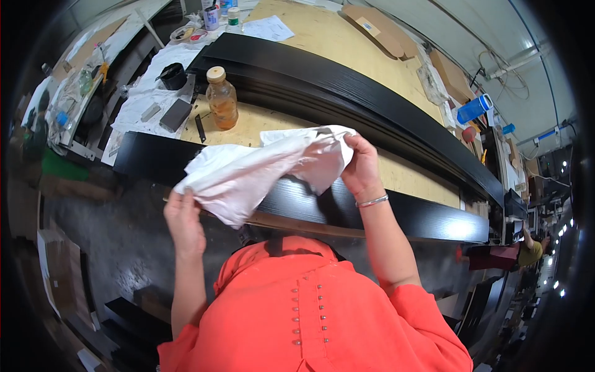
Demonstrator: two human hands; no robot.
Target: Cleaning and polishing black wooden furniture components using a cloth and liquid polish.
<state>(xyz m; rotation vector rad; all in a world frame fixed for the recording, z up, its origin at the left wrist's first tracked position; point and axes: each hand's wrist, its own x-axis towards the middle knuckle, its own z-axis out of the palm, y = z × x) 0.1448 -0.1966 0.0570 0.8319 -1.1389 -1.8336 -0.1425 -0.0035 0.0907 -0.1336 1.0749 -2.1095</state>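
Note:
A white cloth point(266, 166) is stretched between my two hands above a long black board point(396, 214) at the near edge of the table. My left hand point(185, 217) pinches the cloth's lower left corner, beyond the board's near edge. At the cloth's upper right end, my right hand point(364, 166) grips a bunched part, with the fingers partly hidden by the fabric. Just behind the cloth stands a capped plastic bottle point(222, 102) of amber liquid. A dark block point(176, 116) and a small black strip point(200, 128) lie left of the bottle.
Stacked long black boards point(334, 77) run across the yellowish tabletop point(310, 18). A black cup point(172, 75) sits on white sheeting at the left. Cardboard point(379, 30) and a blue bottle point(475, 109) lie farther back. Another person point(530, 253) is at the far right.

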